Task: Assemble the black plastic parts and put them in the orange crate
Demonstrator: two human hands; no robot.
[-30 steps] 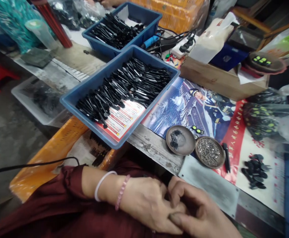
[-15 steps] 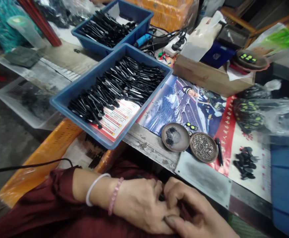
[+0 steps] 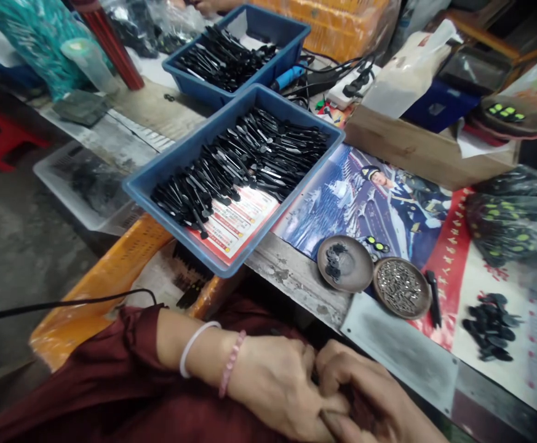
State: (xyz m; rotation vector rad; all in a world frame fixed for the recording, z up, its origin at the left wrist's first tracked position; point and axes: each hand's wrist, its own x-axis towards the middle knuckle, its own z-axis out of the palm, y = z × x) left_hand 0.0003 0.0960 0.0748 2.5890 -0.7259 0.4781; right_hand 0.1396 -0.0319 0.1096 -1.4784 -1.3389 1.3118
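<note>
At the bottom of the head view, my left hand, with a white bangle and a pink beaded bracelet at its wrist, is closed with curled fingers. My right hand meets it from the right, its fingers bent and pressed against the left fingertips. A small dark bit shows between the fingers, but the hands cover it and its kind cannot be told. Both hands are just in front of the table edge, over my lap. Nearest to them lie a grey metal plate, a dish of small metal pins and a dish with small black parts.
A blue tray of black slender parts overhangs the table's front edge; another blue bin stands behind it. Black round pieces and a black pen-like stick lie to the right. An orange crate is below left.
The whole scene has shifted right and slightly down in view as the head turned left. My hands stay pressed together with nearly the same grip.
</note>
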